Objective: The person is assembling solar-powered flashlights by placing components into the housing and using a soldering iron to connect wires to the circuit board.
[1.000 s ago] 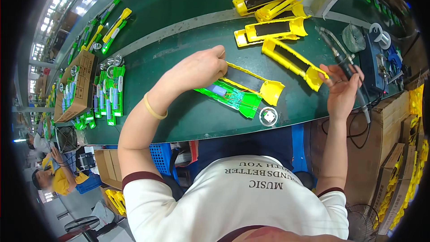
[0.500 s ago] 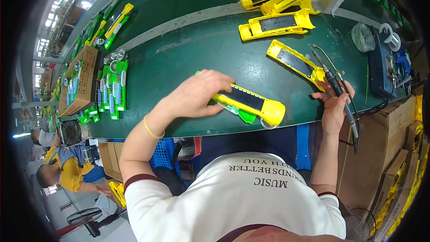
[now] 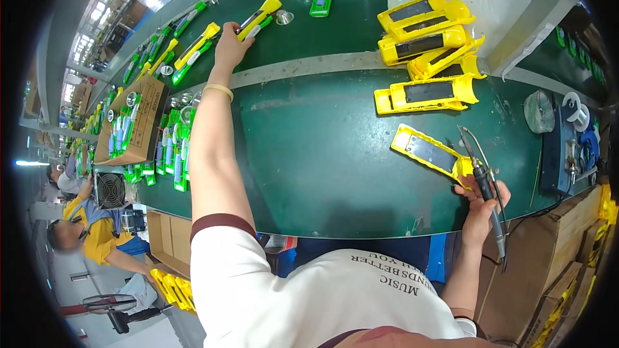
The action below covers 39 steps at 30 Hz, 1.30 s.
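Observation:
My left hand (image 3: 229,44) is stretched far forward over the green table (image 3: 322,154), its fingers closed on a yellow and green handheld device (image 3: 258,18) lying on the far green belt. My right hand (image 3: 480,203) rests at the table's near right edge and grips a soldering iron (image 3: 480,177) with its tip pointing up and away. Just left of the iron tip lies a yellow housing half (image 3: 429,153) with a dark panel, its corner under my right fingers.
Several yellow housing halves (image 3: 425,45) are stacked at the back right on clear plastic. A cardboard box (image 3: 132,122) and rows of green parts (image 3: 171,154) stand at the left. A solder spool and stand (image 3: 574,135) sit at the right edge. Another person (image 3: 90,232) sits at lower left.
My left hand lifted the assembled yellow and green device from the table in front of me and carried it forward onto the far belt. My right hand kept hold of the soldering iron.

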Each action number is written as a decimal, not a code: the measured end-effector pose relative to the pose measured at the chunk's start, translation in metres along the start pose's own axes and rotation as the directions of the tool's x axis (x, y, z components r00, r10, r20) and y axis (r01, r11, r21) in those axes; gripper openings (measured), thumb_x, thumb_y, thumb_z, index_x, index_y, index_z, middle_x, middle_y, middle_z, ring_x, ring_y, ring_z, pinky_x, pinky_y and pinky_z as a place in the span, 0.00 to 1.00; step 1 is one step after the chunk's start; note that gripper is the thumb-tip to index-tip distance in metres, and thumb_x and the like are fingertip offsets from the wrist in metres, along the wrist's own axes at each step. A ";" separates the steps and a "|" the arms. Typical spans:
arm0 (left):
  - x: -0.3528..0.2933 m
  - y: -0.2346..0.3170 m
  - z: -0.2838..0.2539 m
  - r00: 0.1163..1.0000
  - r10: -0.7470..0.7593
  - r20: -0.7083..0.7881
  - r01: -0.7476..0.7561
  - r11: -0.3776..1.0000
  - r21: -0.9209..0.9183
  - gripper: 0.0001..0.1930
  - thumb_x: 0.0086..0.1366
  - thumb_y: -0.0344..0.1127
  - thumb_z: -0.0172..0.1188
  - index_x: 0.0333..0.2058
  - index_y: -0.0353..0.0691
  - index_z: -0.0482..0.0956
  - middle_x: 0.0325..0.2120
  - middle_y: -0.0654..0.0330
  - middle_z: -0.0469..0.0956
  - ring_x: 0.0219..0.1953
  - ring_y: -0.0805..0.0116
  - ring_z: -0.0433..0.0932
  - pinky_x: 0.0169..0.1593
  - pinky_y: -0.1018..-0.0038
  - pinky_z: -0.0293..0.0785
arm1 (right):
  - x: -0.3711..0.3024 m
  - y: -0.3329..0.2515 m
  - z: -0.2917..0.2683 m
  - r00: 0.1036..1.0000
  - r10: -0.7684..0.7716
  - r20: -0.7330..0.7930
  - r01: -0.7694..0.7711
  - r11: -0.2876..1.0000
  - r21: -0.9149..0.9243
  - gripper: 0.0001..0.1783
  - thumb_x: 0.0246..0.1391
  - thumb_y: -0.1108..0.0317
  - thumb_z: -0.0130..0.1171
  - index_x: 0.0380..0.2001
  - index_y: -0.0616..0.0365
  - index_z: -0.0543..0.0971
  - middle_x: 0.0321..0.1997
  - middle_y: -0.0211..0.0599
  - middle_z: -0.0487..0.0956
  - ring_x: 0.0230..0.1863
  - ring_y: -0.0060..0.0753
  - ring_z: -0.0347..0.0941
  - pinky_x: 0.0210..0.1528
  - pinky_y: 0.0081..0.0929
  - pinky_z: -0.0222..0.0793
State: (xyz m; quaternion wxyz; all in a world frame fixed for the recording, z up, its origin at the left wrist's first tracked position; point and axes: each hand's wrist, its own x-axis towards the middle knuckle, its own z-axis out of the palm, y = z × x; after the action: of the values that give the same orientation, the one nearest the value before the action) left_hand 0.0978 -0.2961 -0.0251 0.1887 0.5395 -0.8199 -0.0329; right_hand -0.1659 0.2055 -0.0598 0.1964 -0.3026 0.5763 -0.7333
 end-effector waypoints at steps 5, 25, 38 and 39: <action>-0.083 0.117 -0.037 0.743 0.636 -0.206 -0.640 0.766 0.059 0.23 0.51 0.31 0.60 0.48 0.41 0.69 0.48 0.51 0.69 0.53 0.50 0.65 0.55 0.60 0.60 | 0.005 0.002 0.002 1.000 0.011 -0.012 -0.011 1.000 -0.018 0.31 0.54 0.42 0.45 0.47 0.56 0.55 0.44 0.49 0.70 0.42 0.47 0.73 0.40 0.38 0.74; -0.311 0.238 -0.208 0.284 0.735 -0.616 -0.931 0.058 -0.360 0.15 0.56 0.38 0.55 0.44 0.48 0.76 0.42 0.69 0.76 0.40 0.71 0.77 0.42 0.73 0.76 | 0.000 0.001 0.007 0.997 -0.060 -0.051 0.058 0.998 -0.035 0.22 0.60 0.54 0.41 0.48 0.59 0.56 0.44 0.49 0.69 0.40 0.42 0.74 0.39 0.35 0.75; -0.365 0.208 -0.246 0.393 0.868 -0.304 -0.800 0.160 -0.578 0.15 0.57 0.38 0.52 0.43 0.45 0.77 0.44 0.65 0.75 0.42 0.69 0.77 0.47 0.71 0.73 | 0.003 -0.001 0.019 0.992 -0.113 -0.048 0.113 0.994 -0.003 0.19 0.60 0.58 0.45 0.45 0.62 0.59 0.34 0.45 0.73 0.34 0.35 0.76 0.36 0.30 0.77; -0.372 0.210 -0.263 0.396 0.884 -0.248 -0.808 0.208 -0.551 0.15 0.57 0.38 0.51 0.43 0.45 0.77 0.44 0.65 0.75 0.42 0.69 0.77 0.47 0.71 0.73 | 0.000 -0.008 0.030 0.995 -0.100 -0.020 0.101 0.993 0.059 0.19 0.60 0.58 0.45 0.45 0.62 0.59 0.35 0.44 0.72 0.35 0.34 0.75 0.37 0.29 0.76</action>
State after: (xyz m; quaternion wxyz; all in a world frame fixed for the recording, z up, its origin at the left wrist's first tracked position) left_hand 0.1348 0.1646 0.1710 0.2837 -0.0908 -0.9309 -0.2115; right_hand -0.1452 0.1858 -0.0474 0.1636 -0.3190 0.5398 -0.7616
